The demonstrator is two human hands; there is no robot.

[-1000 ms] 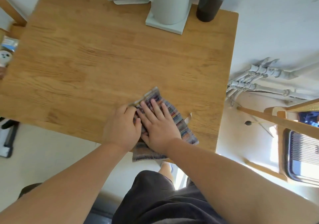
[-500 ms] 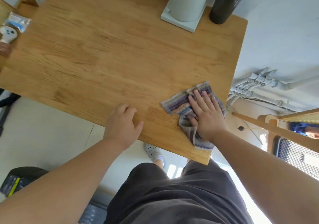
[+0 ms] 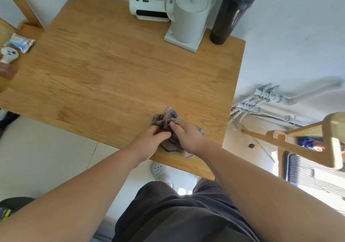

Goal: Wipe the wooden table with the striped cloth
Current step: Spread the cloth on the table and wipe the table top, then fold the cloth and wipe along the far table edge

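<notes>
The multicoloured striped fabric cloth (image 3: 172, 145) lies bunched on the rectangular wooden table (image 3: 112, 73), close to its near right corner. 2 hands gather it: the left hand (image 3: 149, 141) and right hand (image 3: 187, 136) both pinch its folds, probably to present a fresh face for wiping. A white plastic kettle (image 3: 188, 16) and a tall black bottle (image 3: 233, 12) stand at the far edge, well apart from the cloth.
</notes>
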